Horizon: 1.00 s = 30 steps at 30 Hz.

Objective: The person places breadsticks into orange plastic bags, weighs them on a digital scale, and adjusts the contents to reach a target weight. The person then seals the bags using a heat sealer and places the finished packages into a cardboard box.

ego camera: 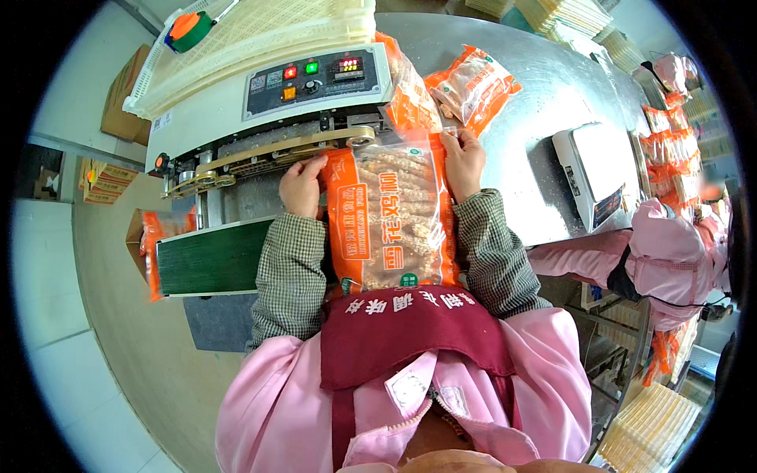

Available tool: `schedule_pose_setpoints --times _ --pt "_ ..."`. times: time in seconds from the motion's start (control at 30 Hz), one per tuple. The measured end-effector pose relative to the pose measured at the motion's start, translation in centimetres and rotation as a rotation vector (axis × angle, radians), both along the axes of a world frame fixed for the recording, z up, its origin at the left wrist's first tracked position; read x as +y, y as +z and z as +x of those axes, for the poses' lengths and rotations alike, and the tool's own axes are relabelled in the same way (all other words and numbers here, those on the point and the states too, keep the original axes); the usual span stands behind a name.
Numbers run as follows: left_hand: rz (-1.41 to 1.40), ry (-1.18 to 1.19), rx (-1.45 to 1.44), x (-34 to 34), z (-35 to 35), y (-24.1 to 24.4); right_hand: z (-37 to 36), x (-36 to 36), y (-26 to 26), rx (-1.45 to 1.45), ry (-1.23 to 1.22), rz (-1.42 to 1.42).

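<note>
A plastic food bag with orange borders (395,219), filled with breaded sticks, hangs in front of my apron. My left hand (303,188) pinches its top left corner, and my right hand (464,162) grips the top right corner. The bag's upper edge is close to the belt of a band sealing machine (284,149). Above it, the control panel (315,81) shows lit buttons and a digital display. The machine's green conveyor belt (216,257) lies left of my left forearm. Two more filled bags, one by the machine (408,88) and one farther right (473,86), rest on the steel table (532,77).
A white scale (588,171) stands on the table at right. Stacked plastic trays (260,41) with a tape roll (190,31) top the machine. A bag (152,254) hangs at the conveyor's far end by a cardboard box (133,236). A co-worker in pink (668,254) is at right.
</note>
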<state>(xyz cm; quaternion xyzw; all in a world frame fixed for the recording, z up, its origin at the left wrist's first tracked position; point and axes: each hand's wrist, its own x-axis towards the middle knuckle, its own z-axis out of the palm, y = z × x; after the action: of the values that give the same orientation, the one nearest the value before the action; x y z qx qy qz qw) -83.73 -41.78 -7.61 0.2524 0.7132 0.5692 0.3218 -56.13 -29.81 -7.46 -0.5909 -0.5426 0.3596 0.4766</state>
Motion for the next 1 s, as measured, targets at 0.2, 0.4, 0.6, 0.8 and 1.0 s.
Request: schedule_pose_setpoints --times 0.2,0.4,0.6,0.8,1.0 --pt "-0.088 0.005 0.111 -2.0 -3.5 1.3 -4.5 -1.1 0.9 -0.081 0.068 0.109" --pt "0.093 0.156 -0.177 -9.1 -11.0 1.9 1.8 1.2 0.5 0.065 0.345 -0.078" --pt "0.118 0.41 -0.083 -18.4 -14.8 6.4 13.1 8.8 -5.7 -0.803 0.217 0.218" --pt "0.112 0.524 -0.036 -22.5 -11.7 9.5 12.4 11.3 -10.0 -0.885 0.215 0.387" --pt "0.104 0.514 -0.039 -22.7 -8.0 10.3 13.1 16.4 -5.8 -0.692 0.1 0.54"
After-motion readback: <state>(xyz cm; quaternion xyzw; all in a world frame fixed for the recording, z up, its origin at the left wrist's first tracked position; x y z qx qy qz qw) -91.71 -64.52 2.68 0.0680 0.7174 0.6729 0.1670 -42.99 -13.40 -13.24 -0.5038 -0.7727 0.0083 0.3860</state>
